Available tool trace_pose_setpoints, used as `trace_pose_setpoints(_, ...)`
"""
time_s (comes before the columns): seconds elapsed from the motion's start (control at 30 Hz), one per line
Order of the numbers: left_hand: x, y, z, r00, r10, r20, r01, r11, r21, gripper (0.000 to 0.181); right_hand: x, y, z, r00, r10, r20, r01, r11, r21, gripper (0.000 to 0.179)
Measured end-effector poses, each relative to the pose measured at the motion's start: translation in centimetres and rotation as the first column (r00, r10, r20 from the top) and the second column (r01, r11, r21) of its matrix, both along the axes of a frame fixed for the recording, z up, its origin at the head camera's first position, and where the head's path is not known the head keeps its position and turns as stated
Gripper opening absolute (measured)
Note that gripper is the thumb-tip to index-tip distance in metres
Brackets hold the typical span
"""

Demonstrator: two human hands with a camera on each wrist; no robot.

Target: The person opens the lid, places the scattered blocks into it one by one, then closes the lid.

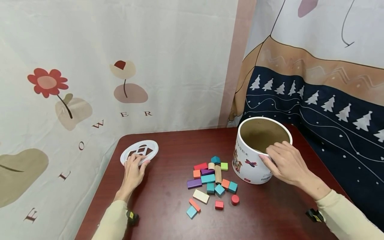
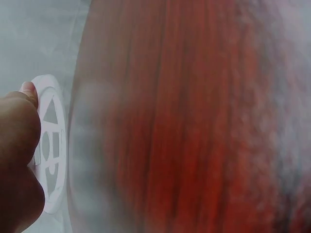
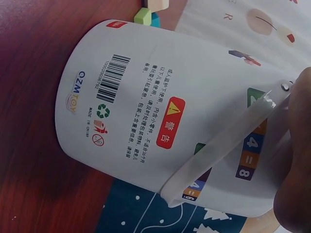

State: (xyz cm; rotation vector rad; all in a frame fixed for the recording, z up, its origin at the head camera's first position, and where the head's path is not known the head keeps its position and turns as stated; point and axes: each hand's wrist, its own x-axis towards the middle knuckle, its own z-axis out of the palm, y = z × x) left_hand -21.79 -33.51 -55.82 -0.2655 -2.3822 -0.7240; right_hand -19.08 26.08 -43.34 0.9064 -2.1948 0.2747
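Observation:
At the table's back left, my left hand (image 1: 134,173) grips the near edge of a round white lid (image 1: 154,149) with shaped cut-outs. The same lid (image 2: 59,194) shows beside the fingers in the left wrist view. On the right, my right hand (image 1: 285,163) holds the rim of a white printed bucket (image 1: 255,170), thumb outside and fingers over the edge. That bucket stands upright with its top uncovered; the part of its inside I see holds no blocks. Its plastic handle (image 3: 218,150) hangs along the side in the right wrist view.
Several coloured wooden blocks lie loose mid-table, among them a purple block (image 1: 194,183), a cream block (image 1: 201,196) and a red cylinder (image 1: 235,199). The dark red table (image 1: 162,213) meets a flower-printed curtain (image 1: 180,66) behind and a navy tree-patterned cloth (image 1: 330,133) at right.

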Motion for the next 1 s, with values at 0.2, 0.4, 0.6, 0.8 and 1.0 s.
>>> trace_pose_setpoints(0.2,-0.3,-1.3,-1.6,0.999,-0.048,0.009,0.048,0.999,-0.023,0.026,-0.1,0.0,0.0,1.0,0.004,-0.011,-0.004,1.0,0.0,0.059)
trace_pose_setpoints(0.4,0.0,-1.6,-1.9,0.995,-0.052,0.087,0.058,0.996,-0.066,0.025,-0.1,0.0,0.0,1.0,0.0,-0.011,0.0,1.0,0.003,0.059)
trace_pose_setpoints(0.6,0.6,-0.9,-0.7,0.972,-0.023,0.234,0.05,0.992,-0.114,0.017,0.0,-0.2,0.2,1.0,-0.015,0.003,0.015,1.0,0.01,0.06)
trace_pose_setpoints(0.8,0.6,-0.8,-0.6,0.971,-0.026,0.238,0.055,0.992,-0.117,0.017,0.1,-0.2,0.3,1.0,-0.023,0.018,0.022,1.0,0.01,0.06)
trace_pose_setpoints(1.0,0.3,-1.1,-0.5,0.966,-0.02,0.258,0.054,0.991,-0.123,0.019,0.2,-0.3,0.2,0.999,-0.03,0.023,0.03,1.0,0.009,0.06)
